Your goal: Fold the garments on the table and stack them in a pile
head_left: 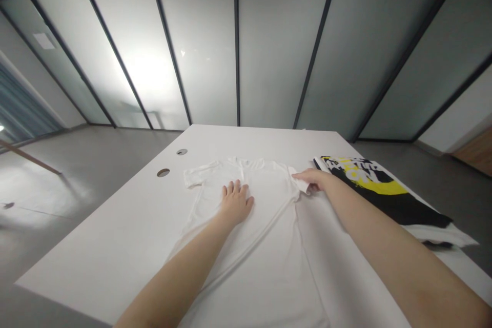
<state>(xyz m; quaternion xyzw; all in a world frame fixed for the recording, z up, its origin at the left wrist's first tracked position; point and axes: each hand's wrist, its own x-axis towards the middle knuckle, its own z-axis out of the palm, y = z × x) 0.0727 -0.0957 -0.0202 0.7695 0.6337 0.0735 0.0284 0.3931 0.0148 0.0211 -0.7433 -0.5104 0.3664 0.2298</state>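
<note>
A white T-shirt (pixel 265 225) lies spread on the white table, its collar toward the far edge and its hem running out of view at the bottom. A long diagonal fold crosses its body. My left hand (pixel 236 202) rests flat on the upper chest, fingers apart. At the right sleeve, my right hand (pixel 315 178) pinches the cloth between thumb and fingers; the sleeve's end hangs just under the fingertips. The left sleeve lies stretched out on the tabletop.
Folded garments in black, yellow and white (pixel 376 184) are piled along the table's right side. Two round holes pierce the white table (pixel 126 236) at its left. Frosted glass panels (pixel 272 46) with dark frames stand behind it.
</note>
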